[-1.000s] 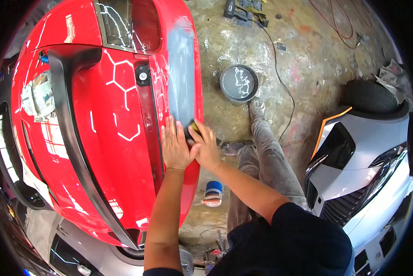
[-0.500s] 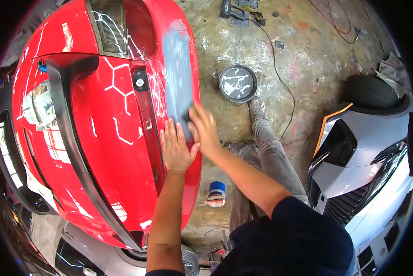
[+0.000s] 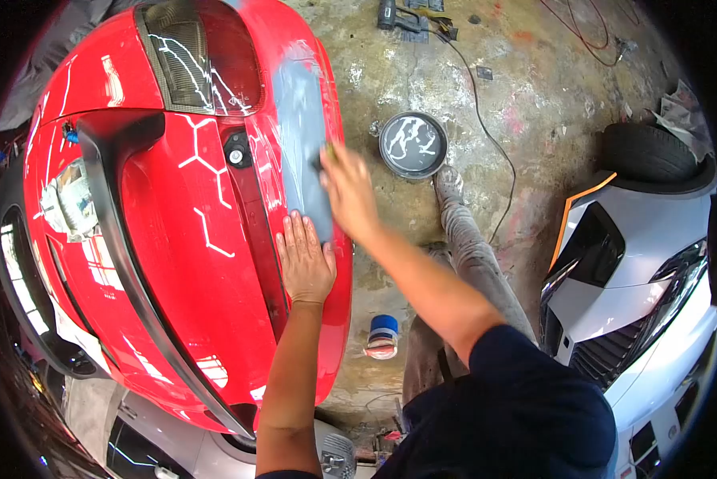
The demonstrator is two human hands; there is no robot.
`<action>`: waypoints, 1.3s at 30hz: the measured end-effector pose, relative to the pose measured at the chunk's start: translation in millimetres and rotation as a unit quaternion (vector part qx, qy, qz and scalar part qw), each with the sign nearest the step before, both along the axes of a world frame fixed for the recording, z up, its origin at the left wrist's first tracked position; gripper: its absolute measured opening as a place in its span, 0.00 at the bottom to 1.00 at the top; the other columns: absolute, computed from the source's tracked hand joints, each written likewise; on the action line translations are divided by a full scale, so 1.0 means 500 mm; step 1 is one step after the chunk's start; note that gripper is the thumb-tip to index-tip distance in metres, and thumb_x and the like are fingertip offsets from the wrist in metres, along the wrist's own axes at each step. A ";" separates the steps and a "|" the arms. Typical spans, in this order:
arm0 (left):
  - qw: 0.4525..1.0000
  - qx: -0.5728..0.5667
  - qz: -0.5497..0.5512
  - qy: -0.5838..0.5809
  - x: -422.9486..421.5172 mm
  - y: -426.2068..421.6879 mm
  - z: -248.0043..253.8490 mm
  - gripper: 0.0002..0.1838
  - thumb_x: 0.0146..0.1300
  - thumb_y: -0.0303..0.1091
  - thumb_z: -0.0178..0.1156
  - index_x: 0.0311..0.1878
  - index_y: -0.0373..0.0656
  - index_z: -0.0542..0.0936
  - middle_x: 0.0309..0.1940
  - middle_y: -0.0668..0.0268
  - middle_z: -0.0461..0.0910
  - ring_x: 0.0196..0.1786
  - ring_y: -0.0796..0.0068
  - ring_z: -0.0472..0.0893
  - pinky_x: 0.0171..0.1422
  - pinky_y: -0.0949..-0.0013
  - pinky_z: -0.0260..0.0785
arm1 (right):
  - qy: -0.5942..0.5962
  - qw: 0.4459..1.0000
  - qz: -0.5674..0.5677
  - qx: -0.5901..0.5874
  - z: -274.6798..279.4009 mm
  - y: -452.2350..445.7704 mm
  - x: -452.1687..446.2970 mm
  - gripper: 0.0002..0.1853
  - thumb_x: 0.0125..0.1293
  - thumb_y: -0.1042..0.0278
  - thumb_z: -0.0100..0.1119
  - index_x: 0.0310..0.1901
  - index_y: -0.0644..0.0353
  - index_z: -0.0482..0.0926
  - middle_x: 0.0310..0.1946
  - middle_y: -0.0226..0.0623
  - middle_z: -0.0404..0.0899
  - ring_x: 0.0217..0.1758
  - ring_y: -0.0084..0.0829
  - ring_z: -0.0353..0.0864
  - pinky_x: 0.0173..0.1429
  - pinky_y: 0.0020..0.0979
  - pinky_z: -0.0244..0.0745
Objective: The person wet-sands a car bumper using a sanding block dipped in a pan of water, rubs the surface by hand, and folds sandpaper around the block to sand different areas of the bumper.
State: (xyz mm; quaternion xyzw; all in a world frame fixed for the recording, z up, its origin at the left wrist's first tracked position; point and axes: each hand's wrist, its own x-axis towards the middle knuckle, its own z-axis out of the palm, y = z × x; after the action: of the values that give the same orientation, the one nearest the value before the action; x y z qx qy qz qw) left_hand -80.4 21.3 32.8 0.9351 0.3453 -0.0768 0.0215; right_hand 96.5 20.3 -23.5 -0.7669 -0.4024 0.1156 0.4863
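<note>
A pan [image 3: 412,145] on the floor right of the right grip [image 3: 349,188], a black wing [image 3: 112,199] left of the left grip [image 3: 306,267].
The right grip holds a small pad [image 3: 329,154] by the red car [image 3: 191,295]'s long, dull grey patch [image 3: 299,120]; the left lies flat.

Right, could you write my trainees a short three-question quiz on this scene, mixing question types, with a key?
1. Which hand lies flat on the red car?

2. True or false: the round black basin stands on the stained floor.

3. Choose one. The right hand holds a small pad at:
a) the tail light
b) the grey patch
c) the black spoiler

Key: 1. The left hand. 2. True. 3. b.
</note>
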 end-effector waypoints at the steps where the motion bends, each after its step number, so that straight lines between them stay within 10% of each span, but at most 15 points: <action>1: 1.000 0.002 0.001 0.009 -0.001 -0.003 0.001 0.41 0.73 0.44 0.57 0.82 0.30 0.58 0.86 0.44 0.52 0.89 0.48 0.50 0.91 0.44 0.36 | 0.009 0.999 0.033 -0.031 0.017 -0.067 -0.046 0.28 0.70 0.71 0.65 0.72 0.55 0.77 0.77 0.49 0.68 0.71 0.59 0.73 0.74 0.54 0.69; 10: 0.999 0.028 -0.006 0.041 0.001 -0.006 0.004 0.38 0.74 0.41 0.56 0.81 0.31 0.61 0.85 0.45 0.55 0.88 0.49 0.53 0.91 0.44 0.39 | 0.025 0.997 -0.076 0.003 -0.022 0.222 0.205 0.21 0.71 0.69 0.63 0.64 0.59 0.80 0.69 0.53 0.76 0.67 0.59 0.75 0.70 0.51 0.73; 18: 0.999 0.022 0.001 0.033 0.006 -0.002 0.002 0.36 0.75 0.43 0.55 0.79 0.31 0.65 0.84 0.45 0.58 0.87 0.49 0.55 0.90 0.44 0.40 | 0.021 0.996 0.070 -0.047 0.022 -0.068 -0.013 0.25 0.70 0.68 0.66 0.68 0.56 0.79 0.75 0.50 0.68 0.71 0.57 0.73 0.72 0.55 0.70; 26: 0.998 0.025 0.004 0.053 0.011 -0.005 -0.001 0.37 0.76 0.46 0.55 0.79 0.29 0.65 0.83 0.41 0.59 0.87 0.45 0.55 0.90 0.41 0.42 | 0.027 0.999 -0.027 0.029 -0.024 0.319 0.305 0.21 0.71 0.67 0.66 0.63 0.59 0.80 0.68 0.51 0.76 0.67 0.57 0.75 0.71 0.50 0.72; 39: 0.984 0.062 -0.077 0.145 0.297 0.229 0.022 0.43 0.76 0.58 0.55 0.82 0.35 0.63 0.85 0.50 0.56 0.88 0.55 0.54 0.90 0.46 0.42 | 0.252 0.955 0.036 -0.150 -0.063 -0.354 0.337 0.23 0.74 0.69 0.65 0.68 0.64 0.76 0.68 0.57 0.75 0.70 0.59 0.73 0.74 0.48 0.68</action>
State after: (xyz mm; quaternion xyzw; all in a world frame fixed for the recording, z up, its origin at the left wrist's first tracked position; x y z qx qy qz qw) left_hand 68.1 135.9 43.6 0.9375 0.2755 -0.1916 -0.0926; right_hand 265.2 -156.7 -55.1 -0.7620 -0.2723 0.3812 0.4472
